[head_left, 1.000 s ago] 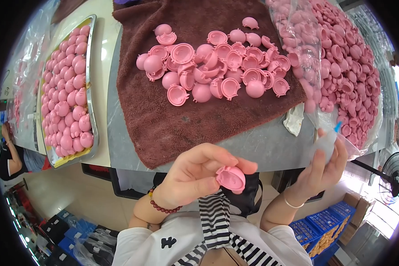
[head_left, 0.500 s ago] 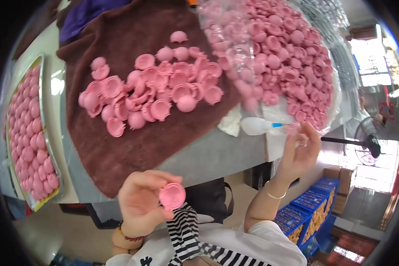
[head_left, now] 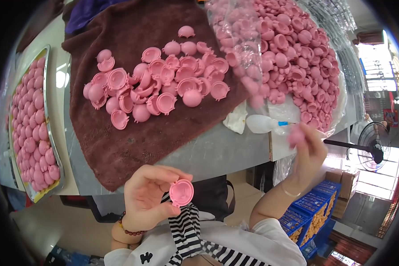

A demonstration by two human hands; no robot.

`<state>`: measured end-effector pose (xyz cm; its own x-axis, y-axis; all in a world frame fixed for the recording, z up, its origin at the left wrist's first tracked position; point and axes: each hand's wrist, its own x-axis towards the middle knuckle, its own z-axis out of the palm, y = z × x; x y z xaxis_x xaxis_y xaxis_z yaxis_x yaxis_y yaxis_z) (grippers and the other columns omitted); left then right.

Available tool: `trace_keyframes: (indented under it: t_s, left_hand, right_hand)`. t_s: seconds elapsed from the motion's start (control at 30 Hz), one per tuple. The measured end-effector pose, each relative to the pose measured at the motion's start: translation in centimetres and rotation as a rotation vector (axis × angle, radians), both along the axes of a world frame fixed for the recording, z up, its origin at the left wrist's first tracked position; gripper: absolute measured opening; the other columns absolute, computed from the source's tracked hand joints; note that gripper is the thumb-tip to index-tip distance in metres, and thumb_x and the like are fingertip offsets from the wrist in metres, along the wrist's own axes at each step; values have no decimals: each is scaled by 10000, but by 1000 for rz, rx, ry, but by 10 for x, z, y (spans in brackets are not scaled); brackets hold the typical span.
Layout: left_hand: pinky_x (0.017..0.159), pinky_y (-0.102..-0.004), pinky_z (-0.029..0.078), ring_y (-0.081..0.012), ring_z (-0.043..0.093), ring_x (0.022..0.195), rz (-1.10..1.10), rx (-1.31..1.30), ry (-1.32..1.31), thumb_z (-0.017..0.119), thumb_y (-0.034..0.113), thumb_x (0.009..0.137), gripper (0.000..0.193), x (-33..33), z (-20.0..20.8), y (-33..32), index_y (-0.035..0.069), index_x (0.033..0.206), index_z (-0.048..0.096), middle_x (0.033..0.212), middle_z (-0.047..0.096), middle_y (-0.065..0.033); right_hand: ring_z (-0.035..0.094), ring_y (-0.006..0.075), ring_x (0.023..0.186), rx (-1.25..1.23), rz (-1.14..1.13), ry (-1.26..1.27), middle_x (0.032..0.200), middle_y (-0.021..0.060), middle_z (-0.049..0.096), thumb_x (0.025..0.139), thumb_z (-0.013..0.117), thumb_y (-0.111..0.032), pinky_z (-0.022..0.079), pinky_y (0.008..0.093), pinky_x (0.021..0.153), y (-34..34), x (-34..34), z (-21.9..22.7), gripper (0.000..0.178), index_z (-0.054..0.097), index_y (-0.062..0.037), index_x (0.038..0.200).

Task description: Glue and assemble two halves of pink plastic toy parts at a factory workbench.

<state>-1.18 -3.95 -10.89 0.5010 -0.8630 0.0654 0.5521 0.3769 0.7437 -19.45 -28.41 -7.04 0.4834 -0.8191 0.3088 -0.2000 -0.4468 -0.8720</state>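
Between the thumb and fingers of my left hand (head_left: 148,199) is a pink plastic half-shell (head_left: 181,193), its hollow side facing up. My right hand (head_left: 312,148) is closed around another pink piece (head_left: 295,135), blurred by motion, near the edge of the big heap. Just left of that hand lies a white squeeze bottle (head_left: 259,124) with a blue needle tip, on the table. Many loose half-shells (head_left: 166,103) are spread over a brown cloth (head_left: 119,155) beyond my left hand, some hollow side up, others dome up.
A large heap of pink half-shells (head_left: 292,57) lies on clear plastic at the far right. At the left, a metal-edged tray (head_left: 57,173) holds rows of pink balls. A crumpled white tissue (head_left: 236,119) is beside the bottle. Blue crates (head_left: 312,204) and a fan (head_left: 372,146) stand to the right.
My right hand now has a pink piece in its fingers and has shifted slightly right and down. My left hand still holds its half-shell, a little farther right. The view has shifted slightly.
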Motion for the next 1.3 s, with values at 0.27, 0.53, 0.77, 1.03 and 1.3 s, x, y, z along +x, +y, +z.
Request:
trace_keyframes:
  t_s: [0.27, 0.53, 0.77, 1.03, 1.3]
  left_hand:
    - [886, -342, 428, -230, 541, 1009, -34, -4, 5, 693, -30, 680, 430, 1, -4, -3, -35, 1044, 463, 1094, 521, -224]
    - [879, -331, 441, -222, 534, 1027, -17, 40, 16, 651, -78, 697, 428, 0, -2, 0, -50, 1085, 471, 1127, 505, -212]
    - [816, -290, 487, -201, 561, 970, -25, 139, -187, 617, -107, 714, 381, -4, -1, -4, -69, 1080, 520, 1145, 497, -181]
    - [896, -320, 438, -200, 514, 1056, 97, 145, -153, 591, -108, 738, 407, -3, -7, -7, -71, 1124, 467, 1160, 494, -169]
    - [869, -335, 437, -213, 535, 999, 76, 125, -28, 643, 9, 737, 449, 0, -4, -7, -51, 1128, 429, 1141, 503, -213]
  right_hand:
    - [577, 168, 616, -143, 253, 345, 746, 65, 596, 555, 791, -142, 467, 271, 541, 71, 39, -21, 375, 618, -28, 867]
    - [507, 121, 638, -307, 315, 486, 833, 55, 566, 499, 761, -88, 371, 217, 500, 65, 36, -12, 454, 633, -23, 930]
    - [571, 204, 632, -394, 509, 86, 778, 81, 606, 517, 690, 52, 465, 273, 540, 87, 60, -18, 319, 645, -29, 822]
    - [568, 178, 648, -576, 782, -310, 808, 55, 596, 627, 660, -130, 462, 267, 584, 109, 22, -77, 247, 621, -73, 864]
    - [514, 395, 937, -132, 646, 446, 1039, 193, 552, 738, 569, -135, 401, 440, 840, 119, 5, -182, 283, 575, -26, 999]
